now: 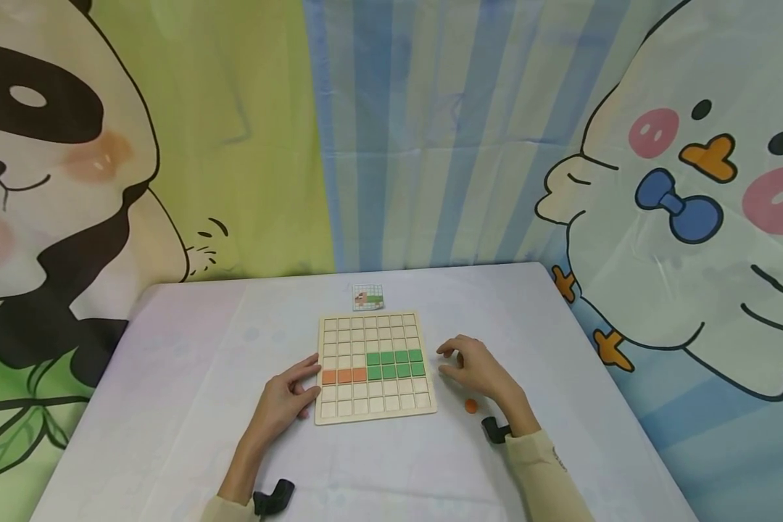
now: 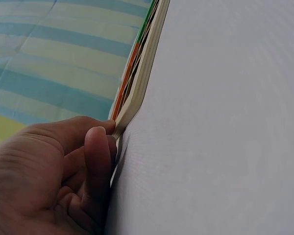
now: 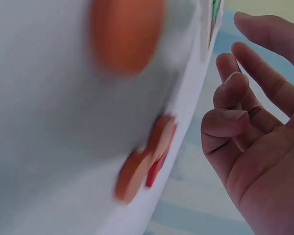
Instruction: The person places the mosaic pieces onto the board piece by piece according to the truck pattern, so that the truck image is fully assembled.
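Against the left edge of the pale wooden board (image 1: pixel 375 419), the left hand (image 1: pixel 283 399) rests its index finger and thumb, a little parted, the others loosely bent. To the board's right, well clear of its edge, the right hand (image 1: pixel 476 366) has its thumb and fingers spread and half bent, grasping nothing. Just below that hand, right of the board, an orange disc (image 1: pixel 471 406) lies on the white-covered table (image 1: pixel 267 297). The right wrist view adds what the head view does not plainly show: two more rounded orange-brown pieces (image 3: pixel 130 176) touching or overlapping, with a thin red piece (image 3: pixel 157 169) beside them, all blurred. The left wrist view catches the board edge-on, with a smooth rim and rounded corner. Only the head view shows its grid of square cells, where two rows of flat green tiles (image 1: pixel 388 372) fill the right side and three orange tiles (image 1: pixel 344 375) continue the lower row leftward. Just beyond the board's far edge lies a small printed card (image 1: pixel 368 297).
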A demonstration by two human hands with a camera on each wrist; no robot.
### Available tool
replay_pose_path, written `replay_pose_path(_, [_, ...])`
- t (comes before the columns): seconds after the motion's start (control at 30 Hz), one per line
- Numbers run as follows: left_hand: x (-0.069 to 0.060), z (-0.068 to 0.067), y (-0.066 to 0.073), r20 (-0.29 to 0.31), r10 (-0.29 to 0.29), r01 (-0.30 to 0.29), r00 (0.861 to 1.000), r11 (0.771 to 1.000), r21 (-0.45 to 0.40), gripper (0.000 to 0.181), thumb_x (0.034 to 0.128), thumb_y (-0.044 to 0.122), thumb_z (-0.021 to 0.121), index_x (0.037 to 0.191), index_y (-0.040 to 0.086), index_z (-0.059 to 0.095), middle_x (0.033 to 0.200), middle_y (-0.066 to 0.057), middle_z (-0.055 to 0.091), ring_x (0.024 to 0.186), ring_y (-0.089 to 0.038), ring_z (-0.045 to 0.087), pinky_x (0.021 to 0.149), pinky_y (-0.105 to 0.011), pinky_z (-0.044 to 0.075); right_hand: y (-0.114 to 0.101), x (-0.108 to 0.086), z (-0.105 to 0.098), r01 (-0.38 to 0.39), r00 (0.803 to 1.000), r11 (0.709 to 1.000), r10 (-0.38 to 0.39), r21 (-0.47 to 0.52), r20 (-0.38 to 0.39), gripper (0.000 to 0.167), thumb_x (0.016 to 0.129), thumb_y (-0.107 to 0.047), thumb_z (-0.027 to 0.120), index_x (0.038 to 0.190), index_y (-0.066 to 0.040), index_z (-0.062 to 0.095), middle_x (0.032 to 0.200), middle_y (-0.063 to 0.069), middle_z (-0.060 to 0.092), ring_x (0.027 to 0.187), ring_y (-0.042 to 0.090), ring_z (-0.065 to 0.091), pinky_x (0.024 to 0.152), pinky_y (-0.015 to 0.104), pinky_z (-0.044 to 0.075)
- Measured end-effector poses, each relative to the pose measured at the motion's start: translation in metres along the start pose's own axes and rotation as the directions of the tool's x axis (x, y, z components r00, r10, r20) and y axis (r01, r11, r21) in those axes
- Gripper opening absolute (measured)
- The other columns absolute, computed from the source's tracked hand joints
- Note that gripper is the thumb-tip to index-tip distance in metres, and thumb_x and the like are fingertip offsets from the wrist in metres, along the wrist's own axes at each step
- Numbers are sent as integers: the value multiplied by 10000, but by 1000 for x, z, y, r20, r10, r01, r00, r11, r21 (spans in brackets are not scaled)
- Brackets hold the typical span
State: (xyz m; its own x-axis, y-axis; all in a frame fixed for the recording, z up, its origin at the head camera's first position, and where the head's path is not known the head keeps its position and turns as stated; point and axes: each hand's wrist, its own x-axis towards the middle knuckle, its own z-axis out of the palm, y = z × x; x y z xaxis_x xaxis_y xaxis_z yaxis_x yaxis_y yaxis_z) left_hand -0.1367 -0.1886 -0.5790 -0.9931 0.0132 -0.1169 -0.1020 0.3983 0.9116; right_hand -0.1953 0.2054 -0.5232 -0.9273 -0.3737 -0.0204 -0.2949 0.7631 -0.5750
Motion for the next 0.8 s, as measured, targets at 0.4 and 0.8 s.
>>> replay_pose_path(0.4, [-1,1,1,-8,11,-12,1000,1000,-13,497,933,45,767,1420,58,671,1607,-23,561,500,-129,578,474,-252,499,40,-25,-15,-104,991,994,105,23,-85,240,906,-101,830,1136,-64,771,1019,59,735,820,157,554,696,240,477])
replay_pose_path(0.8, [-1,1,-1,-16,14,-14,1000,1000,2,490,934,51,766,1415,52,673,1605,-21,563,502,-123,578,471,-248,491,48,-27,-17,-196,979,980,197,18,-49,289,873,-121,861,1139,-74,757,1034,50,729,854,184,556,717,275,498])
